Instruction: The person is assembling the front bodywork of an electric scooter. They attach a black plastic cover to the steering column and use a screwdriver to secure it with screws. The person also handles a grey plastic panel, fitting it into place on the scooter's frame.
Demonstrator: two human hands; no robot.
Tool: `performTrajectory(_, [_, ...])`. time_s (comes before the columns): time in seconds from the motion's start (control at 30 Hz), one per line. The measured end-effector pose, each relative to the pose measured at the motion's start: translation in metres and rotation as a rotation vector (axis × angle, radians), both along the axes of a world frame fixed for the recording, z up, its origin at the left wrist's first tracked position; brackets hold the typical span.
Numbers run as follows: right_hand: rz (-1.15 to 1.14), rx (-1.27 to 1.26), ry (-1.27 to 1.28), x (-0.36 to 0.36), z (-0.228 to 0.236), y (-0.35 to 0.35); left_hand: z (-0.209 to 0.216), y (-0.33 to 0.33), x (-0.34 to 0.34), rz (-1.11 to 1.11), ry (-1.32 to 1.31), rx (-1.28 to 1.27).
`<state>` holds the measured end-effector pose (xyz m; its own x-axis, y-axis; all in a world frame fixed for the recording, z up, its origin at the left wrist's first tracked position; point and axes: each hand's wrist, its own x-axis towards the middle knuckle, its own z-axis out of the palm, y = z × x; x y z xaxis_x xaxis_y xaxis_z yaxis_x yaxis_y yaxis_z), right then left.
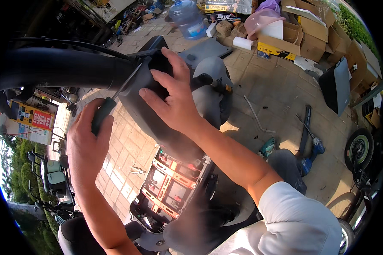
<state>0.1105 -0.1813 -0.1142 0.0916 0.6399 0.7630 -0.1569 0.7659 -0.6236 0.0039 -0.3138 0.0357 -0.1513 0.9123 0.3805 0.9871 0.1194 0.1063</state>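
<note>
A screwdriver (101, 115) with a dark green handle is gripped in my left hand (88, 138). Its thin shaft slants up and to the right, reaching the edge of a dark grey plastic cover (142, 106) on an electric scooter's front column. I cannot tell whether the tip touches a screw. Spread over the same cover, my right hand (176, 95) has its thumb and fingers apart beside a dark opening. A thick black tube (68, 68) runs leftward from the cover. Below, an uncovered battery bay (164, 193) shows orange brackets and red wiring.
Pliers (137, 170) lie on the paving at left. A blue power tool (317, 146) and a bent pale strip (257, 115) lie on the ground at right. Cardboard boxes (312, 36) and a blue water bottle (187, 19) stand at the back. Parked scooters (55, 174) are at left.
</note>
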Motion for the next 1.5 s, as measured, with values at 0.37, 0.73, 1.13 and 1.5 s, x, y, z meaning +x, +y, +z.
performTrajectory(0.37, [0.023,0.031,0.085,0.016,-0.009,0.066,-0.010,0.018,0.005,0.092,0.040,-0.056])
performTrajectory(0.73, [0.065,0.037,0.063,-0.001,-0.001,0.086,-0.003,0.019,0.008,0.201,-0.038,-0.086])
performTrajectory(1.13, [0.146,-0.044,0.062,0.003,0.000,0.089,0.000,0.018,0.016,0.178,-0.004,-0.090])
performTrajectory(1.5, [0.024,-0.045,0.053,0.001,0.001,0.085,-0.002,0.016,0.030,0.266,-0.040,-0.087])
